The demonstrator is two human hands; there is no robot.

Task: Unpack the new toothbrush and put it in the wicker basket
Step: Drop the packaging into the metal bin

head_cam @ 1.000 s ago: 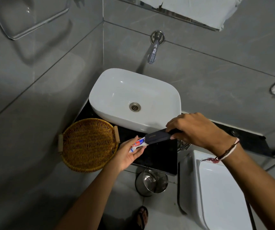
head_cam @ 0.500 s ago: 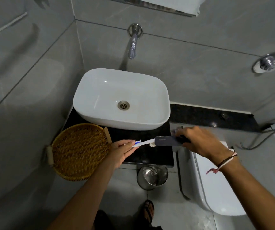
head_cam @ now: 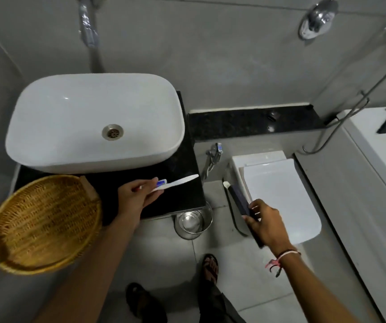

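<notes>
A white toothbrush is out of its box, handle pointing right over the black counter. My left hand grips its head end, together with a small red, white and blue tube. My right hand holds the long dark toothbrush box over the toilet, open end pointing away from me. The round wicker basket sits at the counter's left end, just left of my left hand, with nothing in it.
A white basin stands on the counter behind the basket, with a wall tap above. A steel bin stands on the floor under the counter edge. A white toilet is at right. My sandalled feet are below.
The toothbrush has come fully out of the box. My right hand has carried the box right and toward me, over the toilet. The camera has tilted down.
</notes>
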